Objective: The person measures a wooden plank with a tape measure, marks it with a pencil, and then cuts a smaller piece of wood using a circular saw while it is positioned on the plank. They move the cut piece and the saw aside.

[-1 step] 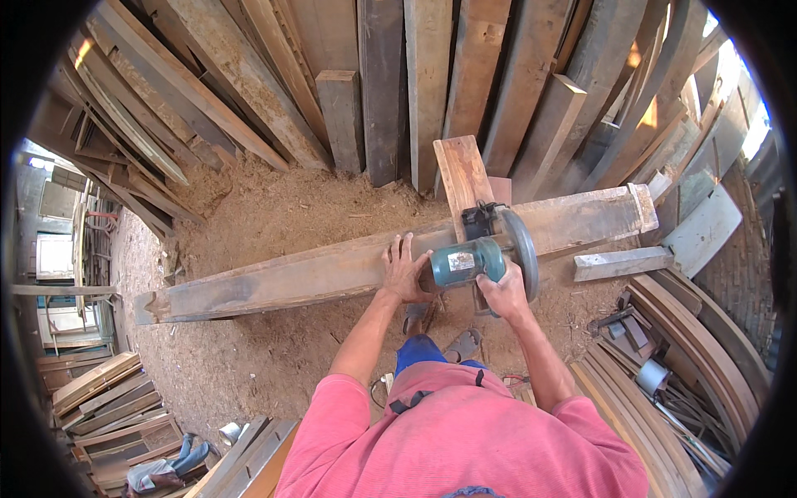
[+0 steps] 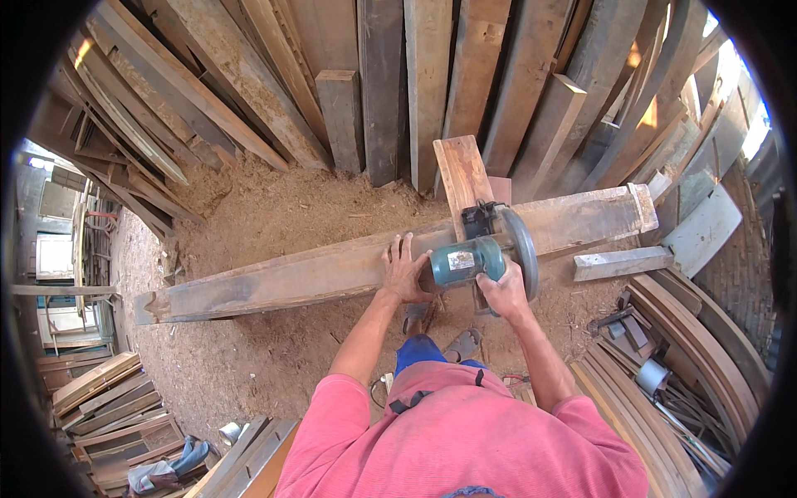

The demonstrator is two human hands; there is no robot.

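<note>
The long board [image 2: 307, 278] lies under the green saw [image 2: 458, 263]. The right hand [image 2: 506, 292] grips the saw's near side. Just left of the saw, the left hand [image 2: 404, 274] lies spread on the board.

There are 1 power saw [image 2: 466, 261], 1 beam [image 2: 290, 280] under it — plus 2 sandals [image 2: 471, 339] and 1 pink shirt [image 2: 465, 427].

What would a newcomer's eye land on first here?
Probably the blue-green power saw just right of centre, its handle held in the right grip, while the left grip lies spread beside it. Next comes the long plank slanting across the middle beneath the saw. The bright pink shirt at bottom centre and the tall boards along the top also stand out.
</note>
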